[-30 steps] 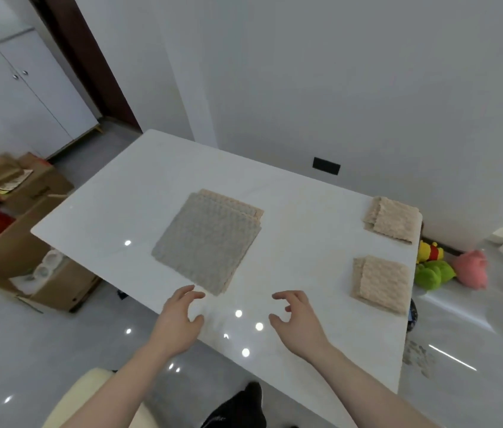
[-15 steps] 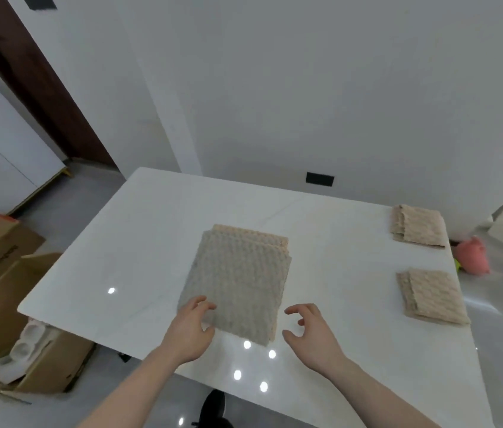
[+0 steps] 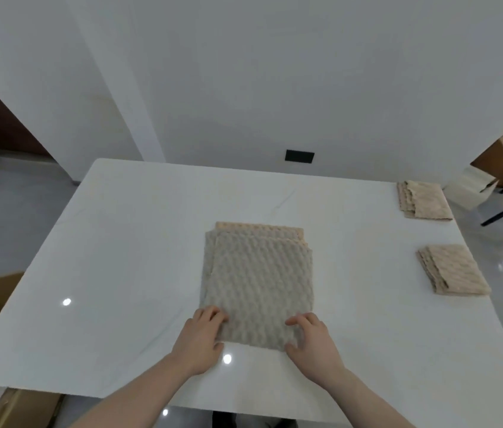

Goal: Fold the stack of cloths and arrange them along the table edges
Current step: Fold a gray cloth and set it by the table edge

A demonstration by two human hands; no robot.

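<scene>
A stack of flat, beige-grey, bumpy-textured square cloths is lying in the middle of the glossy white marble-look surface, its layers slightly fanned at the far edge. The left hand is resting on the near left corner of the stack, its fingers curling over the top cloth's edge with the thumb at the near edge, pinching that corner. The right hand is doing the same at the near right corner, fingers bent on top and thumb beneath the edge. Two folded beige cloths are sitting along the right edge of the surface, well apart from the stack: a farther one by the far corner and a nearer one.
</scene>
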